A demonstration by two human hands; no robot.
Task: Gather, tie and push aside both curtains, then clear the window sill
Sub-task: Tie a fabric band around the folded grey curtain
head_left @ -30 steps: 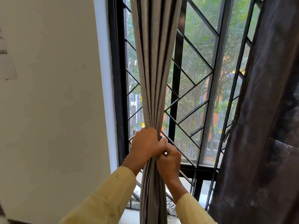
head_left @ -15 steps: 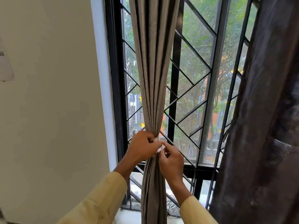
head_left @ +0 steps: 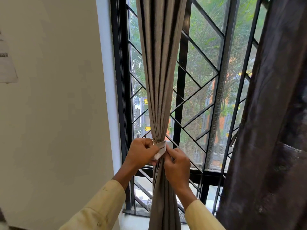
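A grey-beige curtain (head_left: 160,67) hangs gathered into a tight bundle in front of the window. A matching fabric tie-back (head_left: 160,146) with a white end wraps the bundle at its narrowest point. My left hand (head_left: 141,152) grips the left end of the tie at the bundle. My right hand (head_left: 177,163) pinches the tie's other end just right of it. A second, dark brown curtain (head_left: 272,130) hangs loose along the right edge. A strip of the pale window sill (head_left: 134,222) shows at the bottom; most of it is hidden by the curtain and my sleeves.
A black window frame (head_left: 120,90) with a diagonal metal grille (head_left: 197,77) stands behind the curtains. A cream wall (head_left: 54,113) fills the left side, with a sheet of paper (head_left: 6,63) stuck on it. Coiled white cable (head_left: 149,204) lies at the sill behind the bundle.
Both hands let go of their full grip round the bundle and shifted to pinching the tie-back's ends. The tie band and its white end now show between them.
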